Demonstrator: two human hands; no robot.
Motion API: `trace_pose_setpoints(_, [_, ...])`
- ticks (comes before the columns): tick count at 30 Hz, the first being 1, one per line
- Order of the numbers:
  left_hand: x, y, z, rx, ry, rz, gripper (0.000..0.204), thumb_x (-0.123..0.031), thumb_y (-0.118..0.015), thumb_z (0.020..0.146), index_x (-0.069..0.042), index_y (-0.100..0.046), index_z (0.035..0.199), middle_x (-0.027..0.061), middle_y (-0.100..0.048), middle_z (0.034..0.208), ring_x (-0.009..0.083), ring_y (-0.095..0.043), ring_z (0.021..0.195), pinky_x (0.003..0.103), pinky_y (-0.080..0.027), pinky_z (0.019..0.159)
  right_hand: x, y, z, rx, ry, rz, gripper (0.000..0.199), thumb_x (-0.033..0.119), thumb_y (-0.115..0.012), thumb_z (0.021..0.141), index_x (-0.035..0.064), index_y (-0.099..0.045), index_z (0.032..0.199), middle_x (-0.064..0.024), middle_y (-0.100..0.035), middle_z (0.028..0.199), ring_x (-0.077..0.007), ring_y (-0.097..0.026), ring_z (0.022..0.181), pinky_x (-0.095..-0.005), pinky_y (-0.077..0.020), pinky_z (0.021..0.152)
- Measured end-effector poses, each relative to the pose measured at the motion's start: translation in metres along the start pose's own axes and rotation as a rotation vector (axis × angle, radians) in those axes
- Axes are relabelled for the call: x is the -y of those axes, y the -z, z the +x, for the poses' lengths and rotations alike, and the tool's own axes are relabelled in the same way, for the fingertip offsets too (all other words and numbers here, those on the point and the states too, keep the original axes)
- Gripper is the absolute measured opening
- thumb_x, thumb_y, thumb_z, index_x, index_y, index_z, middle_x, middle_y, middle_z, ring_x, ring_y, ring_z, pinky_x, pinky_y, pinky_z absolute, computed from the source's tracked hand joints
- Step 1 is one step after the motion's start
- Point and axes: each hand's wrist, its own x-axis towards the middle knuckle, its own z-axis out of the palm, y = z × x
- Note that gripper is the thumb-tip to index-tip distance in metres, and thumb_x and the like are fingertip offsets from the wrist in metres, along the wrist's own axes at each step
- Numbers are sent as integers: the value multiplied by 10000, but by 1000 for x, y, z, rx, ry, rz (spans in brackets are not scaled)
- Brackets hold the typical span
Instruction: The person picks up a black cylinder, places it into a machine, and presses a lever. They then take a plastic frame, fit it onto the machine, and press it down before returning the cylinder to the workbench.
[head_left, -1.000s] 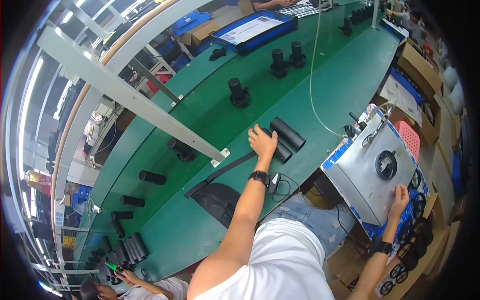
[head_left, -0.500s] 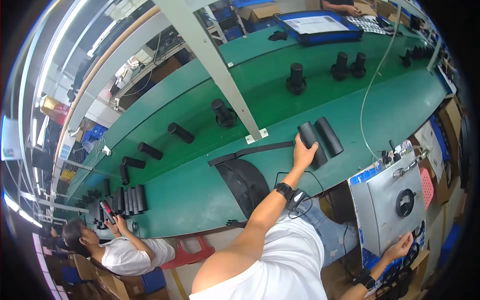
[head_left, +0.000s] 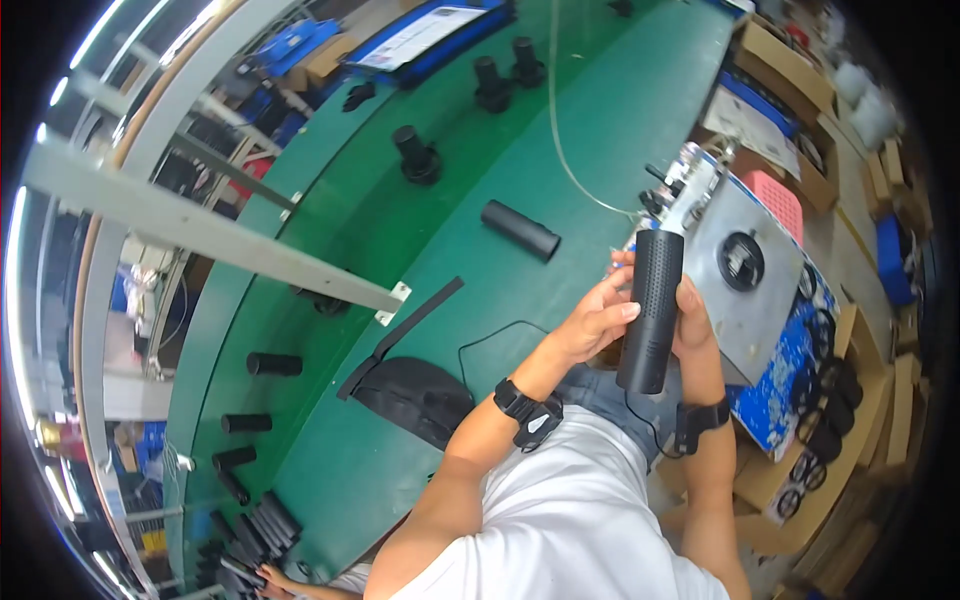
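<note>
Holding a black perforated cylindrical tube [head_left: 652, 310] upright in front of the chest, just off the near edge of the long green counter [head_left: 560, 150], between the body and a grey metal fixture plate [head_left: 745, 290] at the counter's right end. Left hand [head_left: 595, 318] wrapping its fingers around the tube's middle from the left side, thumb and fingertips pressing on the mesh, apparently steadying it for a close look or alignment. Right hand [head_left: 692, 322] closing on the same tube from behind and the right, partly hidden by it, seemingly supporting the lower half. Wearing a dark wristband on each wrist. Lying loose near the middle of the counter, a second black plain tube [head_left: 520, 230], well apart from both hands. Resting at the near edge, a black fabric pad [head_left: 415, 395] with a strap. Standing further along the far side, several black knob-like parts [head_left: 415, 155], and towards the left end, more short black cylinders [head_left: 273, 364] in a loose row.
</note>
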Motion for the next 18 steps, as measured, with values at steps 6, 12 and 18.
trace_pose_setpoints(6, [30,-18,12,208,203,-67,580,-359,-521,971,-52,-286,1404,169,-568,1162,252,-642,943,338,-534,807,50,31,-35,-353,292,-182,765,402,-744,767,-11,-415,1321,-182,-545,1241,-294,-552,1161,-415,-454,997])
trace_pose_setpoints(12, [48,-25,27,351,433,-203,599,-430,-406,1009,-65,-235,1451,195,-602,1099,233,-650,821,296,-520,577,79,73,-91,107,428,-212,799,254,-858,671,93,-389,1297,-91,-533,1130,-307,-547,1146,-456,-444,998])
trace_pose_setpoints(18, [82,1,30,268,611,86,501,-365,-375,1028,-56,-323,1419,156,-638,1000,178,-640,804,268,-506,675,143,114,-92,-553,643,-609,550,98,-647,834,-10,-409,1318,-137,-516,1268,-259,-488,1230,-396,-354,1074])
